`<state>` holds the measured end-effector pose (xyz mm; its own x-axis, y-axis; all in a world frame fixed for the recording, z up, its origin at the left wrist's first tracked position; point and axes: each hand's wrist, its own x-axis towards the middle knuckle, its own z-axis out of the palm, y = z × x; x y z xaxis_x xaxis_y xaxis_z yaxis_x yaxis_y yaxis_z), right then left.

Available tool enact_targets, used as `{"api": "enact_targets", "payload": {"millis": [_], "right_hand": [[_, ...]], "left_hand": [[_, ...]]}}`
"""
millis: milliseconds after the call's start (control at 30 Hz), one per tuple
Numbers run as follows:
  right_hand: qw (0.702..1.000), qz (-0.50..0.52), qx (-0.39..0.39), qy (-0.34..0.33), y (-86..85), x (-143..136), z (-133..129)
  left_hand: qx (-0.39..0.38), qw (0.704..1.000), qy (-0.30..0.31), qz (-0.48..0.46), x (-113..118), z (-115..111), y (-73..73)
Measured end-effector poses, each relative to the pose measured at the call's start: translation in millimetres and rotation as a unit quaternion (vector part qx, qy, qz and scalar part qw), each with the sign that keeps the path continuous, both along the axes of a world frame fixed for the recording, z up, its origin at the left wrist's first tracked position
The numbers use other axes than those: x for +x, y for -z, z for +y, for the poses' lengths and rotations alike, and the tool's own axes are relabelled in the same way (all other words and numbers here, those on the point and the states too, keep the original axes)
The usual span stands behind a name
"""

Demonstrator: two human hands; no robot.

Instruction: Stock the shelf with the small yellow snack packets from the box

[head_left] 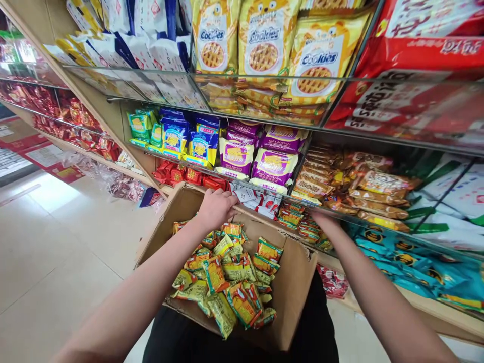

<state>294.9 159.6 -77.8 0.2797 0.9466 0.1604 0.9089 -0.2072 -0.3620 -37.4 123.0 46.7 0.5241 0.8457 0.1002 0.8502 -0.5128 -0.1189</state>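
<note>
An open cardboard box (295,282) rests on the person's lap, holding several small yellow and orange snack packets (230,275). My left hand (217,207) lies over the box's far rim, its fingers curled over the edge beside the shelf. What those fingers grip, apart from the rim, is not visible. My right arm reaches into a lower shelf compartment, where similar small packets (293,216) are stacked in rows. Only the back part of my right hand (321,219) shows behind the shelf's clear front strip; its fingers are hidden among the packets.
Shelves above hold yellow cookie bags (262,40), purple biscuit packs (274,164) and red bags (419,91). Teal packets (412,262) lie right of my right arm. A clear shelf front (264,121) crosses above both hands. Plastic-wrapped goods (121,176) lie on the floor at left.
</note>
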Motion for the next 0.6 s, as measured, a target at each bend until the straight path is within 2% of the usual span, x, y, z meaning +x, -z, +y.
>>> {"api": "enact_targets", "payload": {"millis": [100, 200, 267, 333, 367, 467, 533, 600], "right_hand": [[0.996, 0.074, 0.026, 0.033, -13.3, -9, -42], [0.974, 0.198, 0.108, 0.038, -18.9, -16, -99], [0.954, 0.255, 0.155, 0.023, -16.6, -21, -138], [0.943, 0.289, 0.162, 0.034, -10.5, -25, -175], [0.939, 0.301, 0.156, 0.05, -6.8, -28, -190], [0.933, 0.332, 0.107, 0.088, 3.5, -37, -224], [0.931, 0.347, 0.071, 0.091, 7.3, -42, -236], [0.932, 0.349, 0.056, 0.082, 7.5, -46, -241]], "left_hand": [[-0.004, 1.0, 0.006, -0.015, -2, -7, -2.6], [0.02, 0.996, 0.069, -0.062, -10, -28, 1.0], [0.019, 0.984, 0.151, -0.088, -16, -45, 13.0], [-0.035, 0.97, 0.227, -0.083, -19, -59, 33.1], [-0.059, 0.969, 0.227, -0.073, -19, -62, 45.0], [-0.06, 0.989, 0.114, -0.073, -11, -58, 78.0], [-0.067, 0.994, 0.058, -0.063, -4, -49, 91.3], [-0.073, 0.995, 0.034, -0.059, -2, -42, 96.0]]}}
